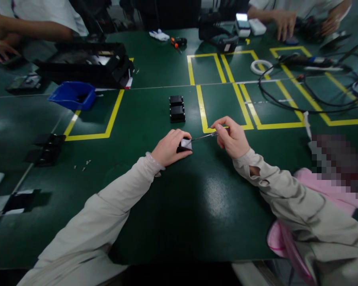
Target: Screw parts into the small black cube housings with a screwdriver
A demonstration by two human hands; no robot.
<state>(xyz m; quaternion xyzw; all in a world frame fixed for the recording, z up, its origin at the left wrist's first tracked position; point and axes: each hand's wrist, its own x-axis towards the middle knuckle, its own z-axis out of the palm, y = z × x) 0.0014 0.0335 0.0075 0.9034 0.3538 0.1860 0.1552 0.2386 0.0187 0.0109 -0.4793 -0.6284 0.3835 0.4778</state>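
My left hand (170, 147) is closed around a small black block (180, 149) with a pale, shiny face, holding it against the green table. In my right hand (232, 139) is a thin metal tool (207, 136), pinched between thumb and fingers. Its narrow tip points left and meets, or nearly meets, the block's right side. Whether it is a screwdriver or tweezers, I cannot tell. Just beyond my left hand stand black blocks (177, 113) in a short row. Several small screws (84, 168) lie to the left, near more black parts (47, 155).
At the far left are a blue bin (73, 95) and a long black tray (86, 65). Cables (304, 109) and a white tape roll (261, 67) lie at the right. An orange-black screwdriver (178, 42) lies at the back. Co-workers' hands (283, 24) work across the table.
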